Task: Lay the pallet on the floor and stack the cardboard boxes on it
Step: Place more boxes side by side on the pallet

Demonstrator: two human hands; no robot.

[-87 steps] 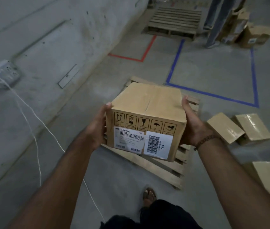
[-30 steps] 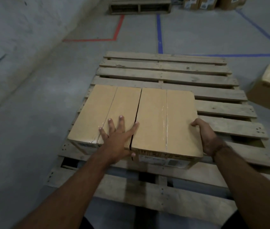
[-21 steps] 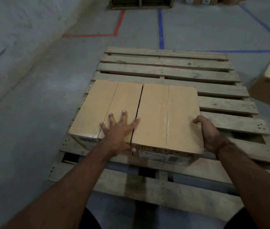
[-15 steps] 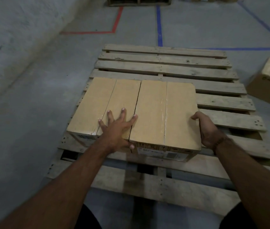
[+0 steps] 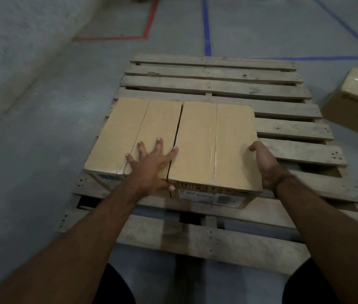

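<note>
A wooden pallet [image 5: 217, 86] lies flat on the concrete floor. Two taped cardboard boxes stand side by side on its near left part, touching: the left box [image 5: 129, 128] and the right box [image 5: 215, 141], which has labels on its near face. My left hand [image 5: 151, 165] lies flat with fingers spread on the left box's top, at the seam between the two. My right hand [image 5: 263, 163] presses against the right side of the right box, fingers curled at its edge.
Another cardboard box [image 5: 355, 102] sits on the floor to the right of the pallet. Blue tape lines [image 5: 206, 29] and a red tape line [image 5: 149, 23] mark the floor beyond. A grey wall [image 5: 20, 40] runs along the left.
The box I carried now sits on the pallet beside the other. Over the last second both hands stay on the boxes almost unmoved; only the view shifts slightly.
</note>
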